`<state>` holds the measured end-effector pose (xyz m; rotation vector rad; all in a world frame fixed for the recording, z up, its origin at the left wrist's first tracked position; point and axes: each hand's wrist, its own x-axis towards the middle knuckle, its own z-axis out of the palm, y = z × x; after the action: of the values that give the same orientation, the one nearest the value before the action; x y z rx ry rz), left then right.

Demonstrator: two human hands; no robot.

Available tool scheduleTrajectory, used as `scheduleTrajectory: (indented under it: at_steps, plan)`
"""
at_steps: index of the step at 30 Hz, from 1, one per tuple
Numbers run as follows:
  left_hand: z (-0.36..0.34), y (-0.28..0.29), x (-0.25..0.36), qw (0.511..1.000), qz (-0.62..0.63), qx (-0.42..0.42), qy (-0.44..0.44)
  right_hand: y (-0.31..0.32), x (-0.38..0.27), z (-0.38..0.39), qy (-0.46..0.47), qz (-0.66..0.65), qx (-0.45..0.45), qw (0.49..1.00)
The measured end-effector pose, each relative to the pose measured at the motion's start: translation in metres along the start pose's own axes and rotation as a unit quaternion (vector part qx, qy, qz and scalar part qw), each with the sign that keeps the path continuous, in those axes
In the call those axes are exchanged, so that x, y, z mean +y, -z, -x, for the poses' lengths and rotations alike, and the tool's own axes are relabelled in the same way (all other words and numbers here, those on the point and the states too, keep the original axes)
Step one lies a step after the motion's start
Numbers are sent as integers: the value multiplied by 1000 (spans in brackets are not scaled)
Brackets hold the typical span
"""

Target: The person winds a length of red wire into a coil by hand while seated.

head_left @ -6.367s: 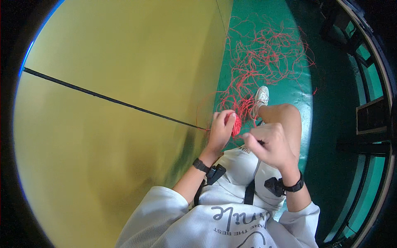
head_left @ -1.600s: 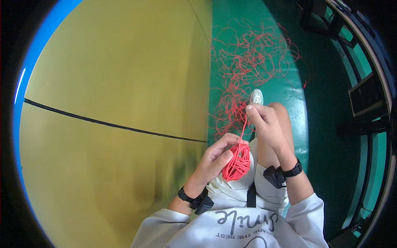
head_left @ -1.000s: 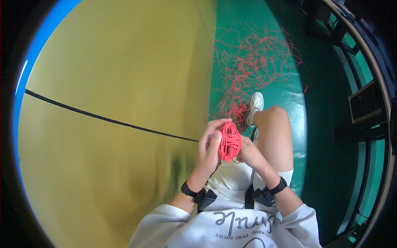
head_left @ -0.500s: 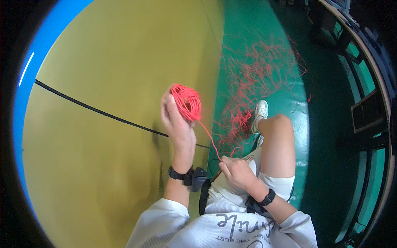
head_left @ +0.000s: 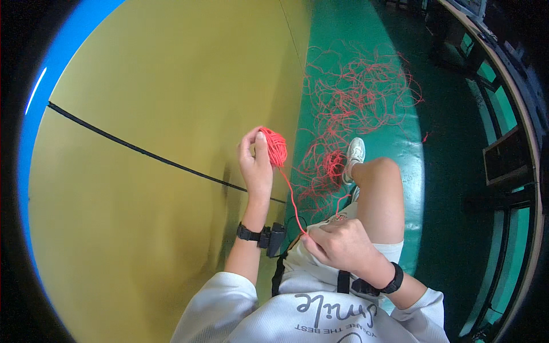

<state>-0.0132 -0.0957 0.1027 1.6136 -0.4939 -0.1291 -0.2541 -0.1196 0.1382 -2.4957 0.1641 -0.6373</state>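
My left hand [head_left: 254,160] is closed on a wound ball of red cord [head_left: 275,147], raised at the middle in front of the yellow vertical panel. A single strand [head_left: 293,200] hangs from the ball's underside down to my right hand [head_left: 337,246], whose fingers are curled round it just above my white shorts. A big loose tangle of the same cord [head_left: 363,86] spreads over the green floor beyond my hands, denser beside my white shoe [head_left: 354,151].
A large yellow panel [head_left: 143,68] with a black seam [head_left: 137,146] and blue rim fills the left side. My bent right leg [head_left: 383,206] is out in front. Along the dark right side run dark-framed furniture or fittings [head_left: 509,154] with green openings.
Since a second ago my hands have separated: the left has lifted the ball leftward, the right has dropped, stretching the strand between them. In the last half second the ball swung slightly right.
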Motion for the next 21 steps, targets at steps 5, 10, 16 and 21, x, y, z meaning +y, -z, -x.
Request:
scheduleTrajectory:
  at_steps: [5, 10, 16, 21]
  plan:
    - [27, -15, -3, 989, -100, -20, -103, 16, 8, 2, -25, 19, 28, 999]
    - [53, -15, -7, 963, -185, -107, -166, 55, 12, -21, -20, 50, 41, 998]
    - [52, -8, -27, 981, -101, -127, -103, 64, 21, -24, -22, 26, 33, 999]
    - [47, -12, -31, 984, 45, -125, 117, 42, 14, -9, 27, 3, 6, 1000]
